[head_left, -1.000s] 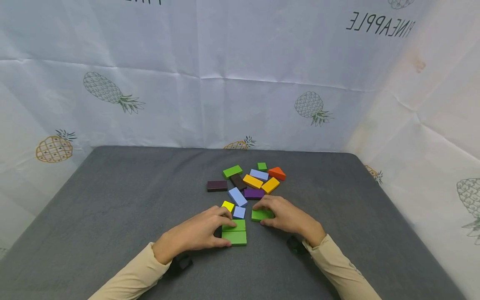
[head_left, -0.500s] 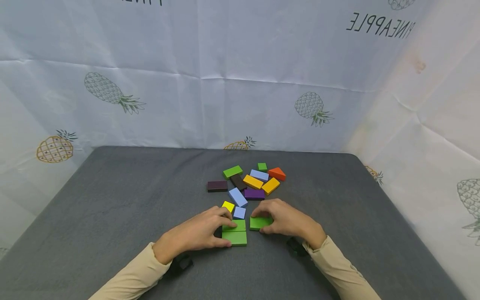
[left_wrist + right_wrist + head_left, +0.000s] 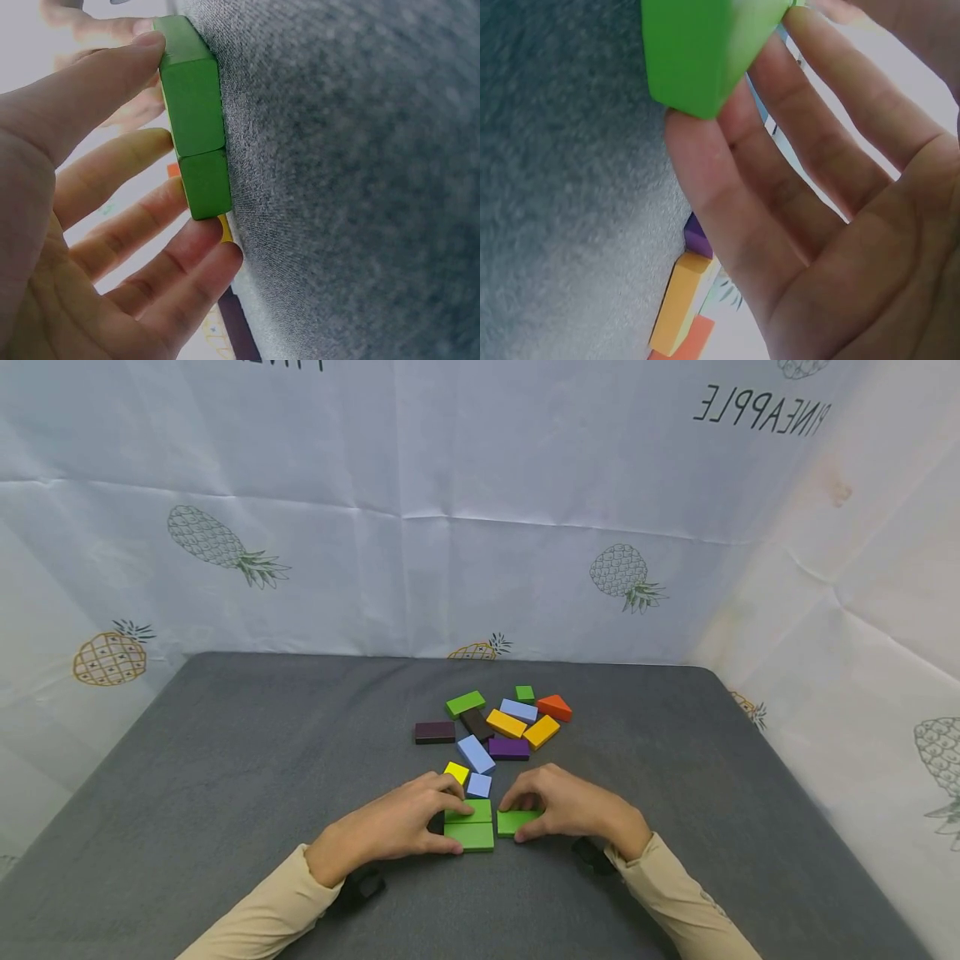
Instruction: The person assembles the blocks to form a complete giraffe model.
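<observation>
1. Plainly, our left hand (image 3: 401, 824) holds a green pair (image 3: 476, 832) of blocks, thumb at the near side and fingers at the far side; the two lie edge to edge, midway between the left and right edges of the table (image 3: 225, 793).
2. Our right hand (image 3: 573, 803) pinches a third green block (image 3: 516, 821) just beside them, toward the right edge; a narrow gap shows between.
3. Beyond our fingers, toward the far edge, we see a yellow block (image 3: 456, 772), a small blue block (image 3: 478, 786) and a purple block (image 3: 508, 748).
4. Nearest that edge, we find a small green block (image 3: 524, 693) beside an orange triangle (image 3: 554, 707).
</observation>
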`<state>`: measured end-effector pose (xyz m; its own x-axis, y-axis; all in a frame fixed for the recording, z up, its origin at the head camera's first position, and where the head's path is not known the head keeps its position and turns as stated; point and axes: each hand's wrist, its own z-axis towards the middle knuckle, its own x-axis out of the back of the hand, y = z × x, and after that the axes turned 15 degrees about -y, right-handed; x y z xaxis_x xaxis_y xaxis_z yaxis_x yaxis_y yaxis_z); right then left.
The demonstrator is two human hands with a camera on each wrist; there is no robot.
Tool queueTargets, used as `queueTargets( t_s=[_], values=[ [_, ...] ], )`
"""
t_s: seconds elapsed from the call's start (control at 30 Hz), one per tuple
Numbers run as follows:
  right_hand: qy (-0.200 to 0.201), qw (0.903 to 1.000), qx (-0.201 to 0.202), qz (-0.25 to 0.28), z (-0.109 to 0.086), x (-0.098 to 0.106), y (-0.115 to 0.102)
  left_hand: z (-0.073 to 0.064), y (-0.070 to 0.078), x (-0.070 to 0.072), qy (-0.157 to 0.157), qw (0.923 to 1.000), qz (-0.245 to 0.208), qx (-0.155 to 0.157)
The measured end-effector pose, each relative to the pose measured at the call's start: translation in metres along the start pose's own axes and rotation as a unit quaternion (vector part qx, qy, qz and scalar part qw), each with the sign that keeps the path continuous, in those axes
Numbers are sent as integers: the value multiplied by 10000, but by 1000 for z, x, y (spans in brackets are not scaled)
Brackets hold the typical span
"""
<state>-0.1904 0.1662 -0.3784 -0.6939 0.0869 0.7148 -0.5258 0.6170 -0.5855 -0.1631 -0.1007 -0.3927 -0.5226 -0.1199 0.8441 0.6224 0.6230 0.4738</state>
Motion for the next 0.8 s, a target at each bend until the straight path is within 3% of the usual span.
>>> queueTargets(
  t_s=[0.8],
  values=[
    [-84, 9997, 236, 25, 3, -5, -6, 0, 1, -1, 33, 10000, 91, 12]
  ],
)
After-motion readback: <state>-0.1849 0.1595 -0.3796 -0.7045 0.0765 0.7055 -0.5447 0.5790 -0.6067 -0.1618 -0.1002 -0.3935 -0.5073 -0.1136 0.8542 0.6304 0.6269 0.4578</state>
